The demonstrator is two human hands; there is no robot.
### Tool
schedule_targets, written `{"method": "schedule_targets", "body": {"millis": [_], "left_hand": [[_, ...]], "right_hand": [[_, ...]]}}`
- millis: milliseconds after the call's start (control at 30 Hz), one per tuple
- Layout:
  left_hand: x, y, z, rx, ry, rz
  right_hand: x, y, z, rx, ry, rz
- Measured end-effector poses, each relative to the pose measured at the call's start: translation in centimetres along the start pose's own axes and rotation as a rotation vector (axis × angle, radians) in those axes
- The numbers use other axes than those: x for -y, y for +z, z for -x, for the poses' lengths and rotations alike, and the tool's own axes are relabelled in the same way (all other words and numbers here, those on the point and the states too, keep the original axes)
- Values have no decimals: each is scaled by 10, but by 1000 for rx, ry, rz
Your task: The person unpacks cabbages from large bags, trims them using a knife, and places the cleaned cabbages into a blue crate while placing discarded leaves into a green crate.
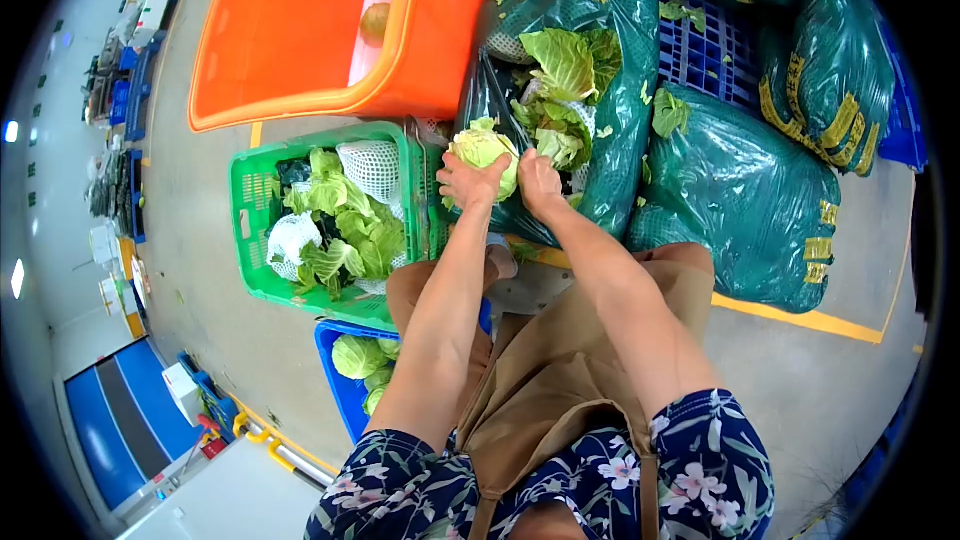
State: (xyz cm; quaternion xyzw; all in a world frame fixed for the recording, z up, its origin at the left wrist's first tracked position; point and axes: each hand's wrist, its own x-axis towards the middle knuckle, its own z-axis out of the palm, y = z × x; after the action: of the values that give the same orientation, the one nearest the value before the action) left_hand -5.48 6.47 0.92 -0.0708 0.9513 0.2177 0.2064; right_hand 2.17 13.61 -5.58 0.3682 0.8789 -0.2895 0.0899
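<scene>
A pale green cabbage (484,152) rests in my left hand (466,181), whose fingers wrap round its left and lower side. Just to its right is my right hand (541,183), closed at the cabbage's edge; what its fingers pinch is too small to make out. Both hands are over the near left part of an opened dark green bag (622,140), where loose outer leaves (560,65) and more cabbage show. To the left, a green crate (240,230) holds torn leaves and white foam nets. A blue crate (330,380) below it contains several trimmed cabbages.
A big orange bin (290,30) with a pink and brown item inside stands at the upper left. Full green bags (735,200) lie to the right, around a blue pallet (705,50). Shelving and a white surface (235,490) are at the far left.
</scene>
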Motion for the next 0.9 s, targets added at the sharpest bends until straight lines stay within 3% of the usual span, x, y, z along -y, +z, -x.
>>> {"method": "schedule_targets", "body": {"millis": [133, 233, 367, 400, 433, 500, 567, 633, 700, 733, 833, 900], "left_hand": [[-12, -9, 4, 101, 13, 12], [-14, -6, 5, 134, 30, -36], [-11, 2, 10, -9, -37, -3], [-3, -1, -4, 30, 41, -45], [25, 17, -36, 115, 134, 175], [14, 16, -37, 75, 39, 269], [15, 19, -32, 28, 68, 280], [27, -5, -25, 322, 76, 644], [50, -24, -29, 475, 98, 713], [56, -37, -25, 544, 79, 782], [87, -40, -26, 725, 55, 969], [103, -34, -25, 829, 36, 1122]], "right_hand": [[-11, -9, 12, -21, -112, 53], [-8, -9, 20, -21, 48, 14], [-17, 1, -5, -51, -120, 90], [-39, 25, -26, -33, 8, 86], [-60, 24, -19, -221, -342, 56], [-58, 17, -7, -88, -57, 41], [-66, 25, 19, -67, 49, -124], [-69, 30, 15, -217, 93, -399], [-68, 27, 24, -340, 169, -636], [-56, 6, 28, -361, 97, -740], [-35, -25, 14, -107, 105, -1002], [-17, -39, -4, 86, 201, -1381]]}}
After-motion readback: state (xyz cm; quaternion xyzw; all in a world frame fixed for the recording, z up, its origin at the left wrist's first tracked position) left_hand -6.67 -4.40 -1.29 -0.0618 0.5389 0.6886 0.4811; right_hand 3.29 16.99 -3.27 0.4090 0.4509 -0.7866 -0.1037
